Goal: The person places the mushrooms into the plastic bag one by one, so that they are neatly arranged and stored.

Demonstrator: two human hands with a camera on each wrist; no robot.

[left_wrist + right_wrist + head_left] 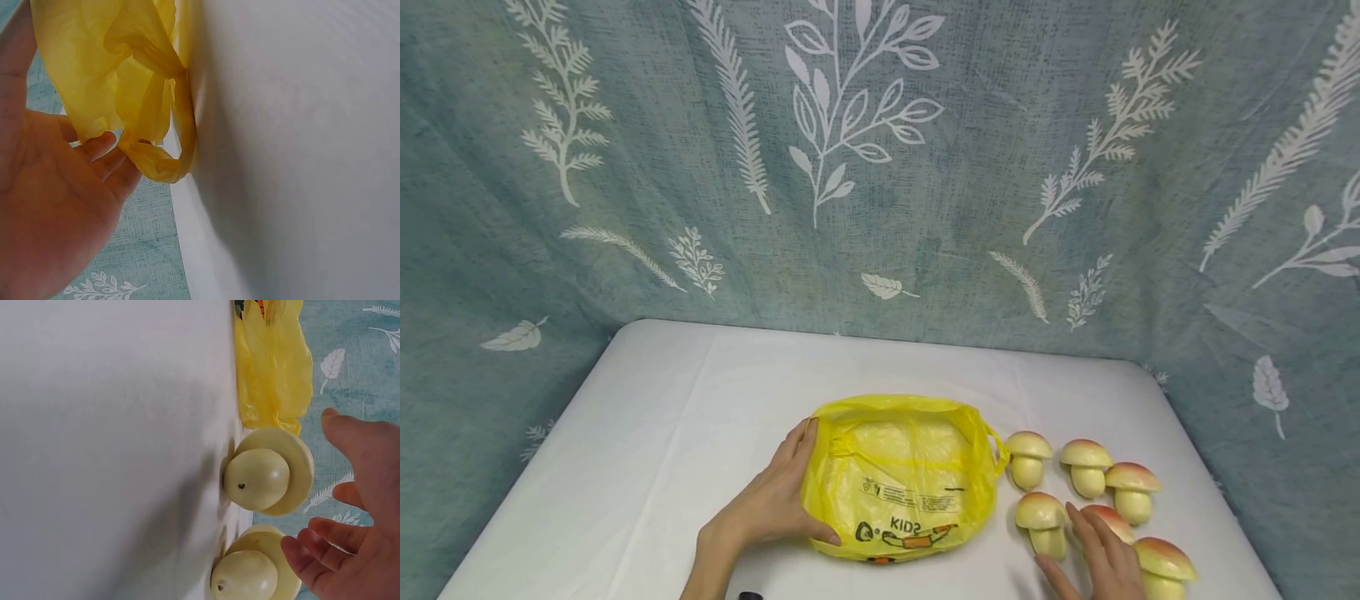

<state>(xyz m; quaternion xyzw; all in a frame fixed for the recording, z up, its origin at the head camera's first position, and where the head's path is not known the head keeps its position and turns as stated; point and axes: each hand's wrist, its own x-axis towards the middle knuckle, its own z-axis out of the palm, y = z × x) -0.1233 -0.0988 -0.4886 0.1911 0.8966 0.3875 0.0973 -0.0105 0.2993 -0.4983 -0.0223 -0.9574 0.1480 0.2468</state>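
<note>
A yellow plastic bag (910, 467) lies with its mouth spread wide on the white table, printed side low in its interior. My left hand (778, 492) grips the bag's left edge, thumb at the front and fingers round the side. In the left wrist view the fingers (103, 150) curl at the bag's handle loop (165, 165). Over the toy mushrooms on the right hovers my right hand (1101, 554), fingers spread and holding nothing. Nearest its thumb is a toy mushroom (1042, 525) with a pale stem; another mushroom (1108, 521) is partly hidden behind the fingers.
Several more toy mushrooms, such as one back mushroom (1028, 458) and one front mushroom (1163, 567), stand right of the bag. A small black object (750, 595) shows at the front edge of view. A green leaf-patterned curtain (880, 167) hangs behind the white table (647, 433).
</note>
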